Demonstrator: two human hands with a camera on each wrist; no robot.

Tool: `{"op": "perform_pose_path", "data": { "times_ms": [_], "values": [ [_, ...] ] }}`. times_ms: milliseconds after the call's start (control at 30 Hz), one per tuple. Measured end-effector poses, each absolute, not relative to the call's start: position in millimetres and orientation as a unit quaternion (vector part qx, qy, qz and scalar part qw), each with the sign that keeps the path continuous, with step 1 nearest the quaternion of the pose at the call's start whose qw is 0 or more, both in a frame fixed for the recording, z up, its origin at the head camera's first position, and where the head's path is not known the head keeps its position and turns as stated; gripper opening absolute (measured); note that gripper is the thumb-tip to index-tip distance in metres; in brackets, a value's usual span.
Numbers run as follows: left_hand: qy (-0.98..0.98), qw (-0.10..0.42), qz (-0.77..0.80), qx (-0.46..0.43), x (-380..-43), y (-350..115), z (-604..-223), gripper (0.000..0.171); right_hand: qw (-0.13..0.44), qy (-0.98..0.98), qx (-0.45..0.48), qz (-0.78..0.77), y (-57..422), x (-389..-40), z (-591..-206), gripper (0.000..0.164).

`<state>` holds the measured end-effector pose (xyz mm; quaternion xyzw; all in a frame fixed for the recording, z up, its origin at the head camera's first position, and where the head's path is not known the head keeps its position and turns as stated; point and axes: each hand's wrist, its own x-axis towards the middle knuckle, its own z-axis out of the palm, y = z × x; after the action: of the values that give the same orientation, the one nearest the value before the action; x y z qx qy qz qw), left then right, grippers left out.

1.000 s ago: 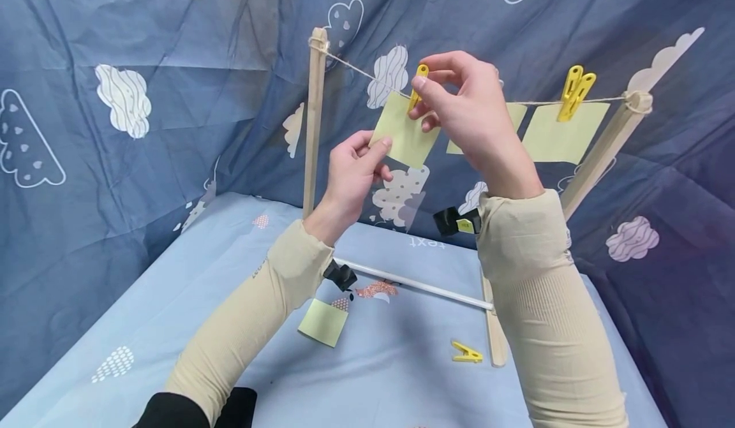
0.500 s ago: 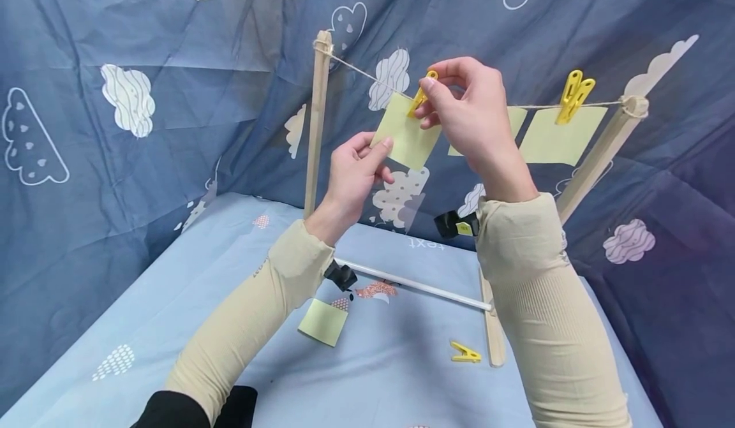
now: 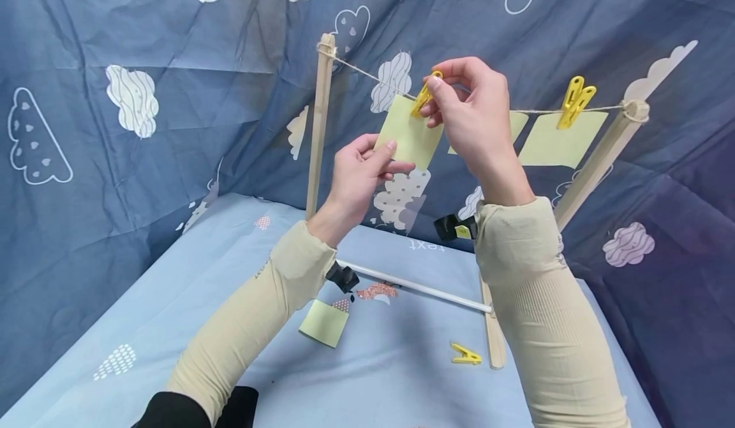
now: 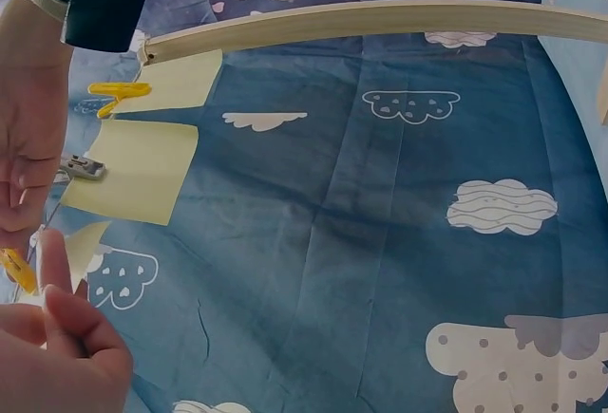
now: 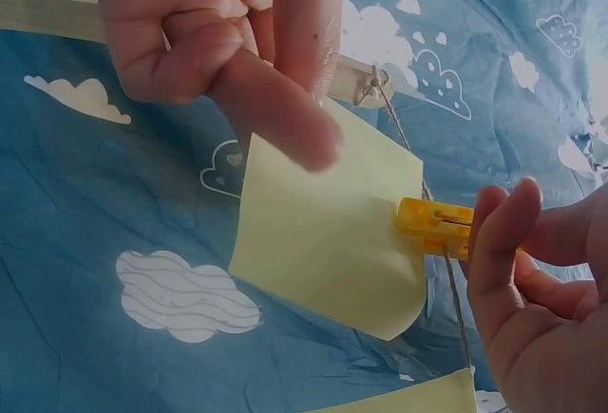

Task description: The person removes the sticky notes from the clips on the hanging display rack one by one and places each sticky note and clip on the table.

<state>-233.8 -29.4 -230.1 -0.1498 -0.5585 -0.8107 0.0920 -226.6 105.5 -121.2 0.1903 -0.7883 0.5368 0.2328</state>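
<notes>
A pale yellow-green paper note (image 3: 409, 133) is at the string (image 3: 363, 73) in the head view. My left hand (image 3: 357, 173) pinches its left edge between thumb and fingers, with one finger stretched out below. My right hand (image 3: 478, 115) pinches a yellow clothespin (image 3: 422, 103) at the note's top edge. In the right wrist view the clothespin's jaws (image 5: 408, 218) lie over the note's edge and the string. Beyond my right hand hang another note (image 4: 133, 171) with a greyish clip and a third note (image 3: 565, 140) with a yellow clothespin (image 3: 576, 103).
Wooden posts (image 3: 319, 128) (image 3: 600, 160) hold the string at both ends. A white rod (image 3: 413, 284) runs low between them. On the light blue cloth (image 3: 230, 326) lie a folded note (image 3: 324, 323) and a yellow clothespin (image 3: 466, 354). Dark blue patterned fabric (image 3: 189, 109) stands behind.
The clothespin in my right hand has tilted further right. A finger of my left hand has stretched out under the note. The head view has shifted slightly.
</notes>
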Motion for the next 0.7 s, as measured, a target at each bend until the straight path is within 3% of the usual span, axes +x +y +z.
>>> {"op": "perform_pose_path", "data": {
  "times_ms": [700],
  "values": [
    [-0.555, 0.068, -0.819, -0.132, -233.6, -29.7, -231.9, 0.021, 0.334, -0.753, 0.214, 0.525, 106.3, -229.2, -123.9, 0.017]
  ]
}}
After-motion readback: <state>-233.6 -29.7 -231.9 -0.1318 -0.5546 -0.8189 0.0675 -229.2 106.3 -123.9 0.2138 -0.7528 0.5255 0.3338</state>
